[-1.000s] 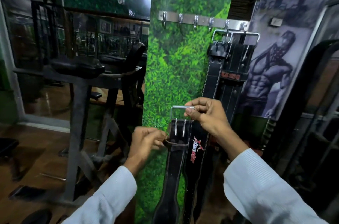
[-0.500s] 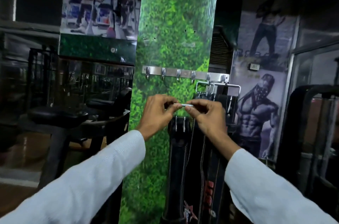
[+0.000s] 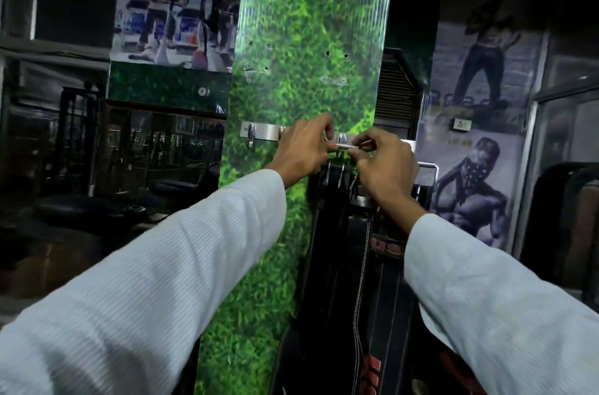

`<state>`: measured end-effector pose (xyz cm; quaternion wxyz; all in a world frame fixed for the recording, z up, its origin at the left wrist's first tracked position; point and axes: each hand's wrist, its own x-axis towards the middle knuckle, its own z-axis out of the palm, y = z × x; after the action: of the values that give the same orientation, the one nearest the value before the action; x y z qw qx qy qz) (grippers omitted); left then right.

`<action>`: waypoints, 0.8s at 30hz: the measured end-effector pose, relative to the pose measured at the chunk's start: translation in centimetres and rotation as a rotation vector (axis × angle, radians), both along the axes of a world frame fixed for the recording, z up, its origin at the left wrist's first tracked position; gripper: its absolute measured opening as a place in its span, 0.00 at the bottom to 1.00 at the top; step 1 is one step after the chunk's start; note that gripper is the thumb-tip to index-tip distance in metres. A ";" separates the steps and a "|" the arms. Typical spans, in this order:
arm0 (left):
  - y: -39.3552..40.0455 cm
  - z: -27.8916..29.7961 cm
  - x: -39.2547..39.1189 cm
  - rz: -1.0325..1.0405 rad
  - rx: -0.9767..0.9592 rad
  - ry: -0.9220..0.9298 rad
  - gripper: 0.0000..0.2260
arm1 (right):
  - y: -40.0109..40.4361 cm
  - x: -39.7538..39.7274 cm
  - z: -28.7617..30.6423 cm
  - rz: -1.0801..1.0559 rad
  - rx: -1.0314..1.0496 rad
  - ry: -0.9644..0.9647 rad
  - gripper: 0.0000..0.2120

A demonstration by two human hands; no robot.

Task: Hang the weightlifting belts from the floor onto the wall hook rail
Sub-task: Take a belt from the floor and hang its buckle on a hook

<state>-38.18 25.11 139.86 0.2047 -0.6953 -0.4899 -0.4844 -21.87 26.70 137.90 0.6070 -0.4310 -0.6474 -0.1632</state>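
A steel hook rail (image 3: 263, 131) runs across a green grass-print pillar (image 3: 311, 38). My left hand (image 3: 303, 148) and my right hand (image 3: 385, 168) both pinch the top bar of a metal buckle (image 3: 346, 146), held right at a rail hook in the middle of the rail. The black belt (image 3: 330, 265) of that buckle hangs straight down below my hands. To its right hang other black belts (image 3: 389, 297) with red lettering, their buckle frame (image 3: 431, 168) partly hidden behind my right wrist. Whether the buckle rests on the hook is hidden by my fingers.
Dark gym machines with padded seats (image 3: 87, 210) stand at the left before mirrors. Posters of athletes (image 3: 470, 193) cover the right wall. A free hook (image 3: 250, 135) shows at the rail's left end.
Both hands have lifted the belt's buckle from waist level up to the rail. My left hand shifted from the strap to the buckle bar. The view tilted upward.
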 end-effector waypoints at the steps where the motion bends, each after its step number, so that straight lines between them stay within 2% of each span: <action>1: 0.2 0.0 0.1 0.009 0.004 -0.005 0.09 | 0.3 0.0 0.2 -0.010 -0.021 0.004 0.07; 3: 0.6 -0.2 0.4 0.043 -0.001 -0.009 0.08 | 0.9 0.1 0.2 -0.037 -0.059 -0.017 0.07; 7: 1.6 -1.0 0.5 0.087 -0.010 -0.045 0.11 | 1.1 0.0 -0.2 -0.138 -0.031 -0.196 0.08; 10: 1.0 -1.5 1.1 0.115 -0.014 -0.041 0.10 | 0.8 0.3 0.0 -0.110 -0.052 -0.198 0.08; 13: -0.1 -3.2 2.2 0.146 0.003 0.002 0.07 | 0.4 0.6 -1.0 -0.006 -0.063 -0.153 0.10; 15: -0.4 -4.6 2.4 0.125 0.041 0.000 0.09 | -0.4 0.6 -2.2 0.050 -0.017 -0.106 0.11; 19: -1.1 -7.9 1.5 0.031 0.133 -0.177 0.10 | -2.4 0.0 -5.8 0.209 0.042 0.127 0.09; 21: -1.9 -10.3 1.5 -0.014 0.105 -0.308 0.10 | -3.5 -0.1 -8.1 0.256 0.020 0.238 0.08; 24: -2.6 -14.7 1.3 -0.034 0.001 -0.455 0.10 | -4.5 0.1 -12.8 0.282 -0.111 0.250 0.07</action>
<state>-36.90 22.46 125.15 0.0810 -0.5761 -0.5116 -0.6323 -21.80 22.21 125.12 0.6748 -0.3858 -0.6289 0.0143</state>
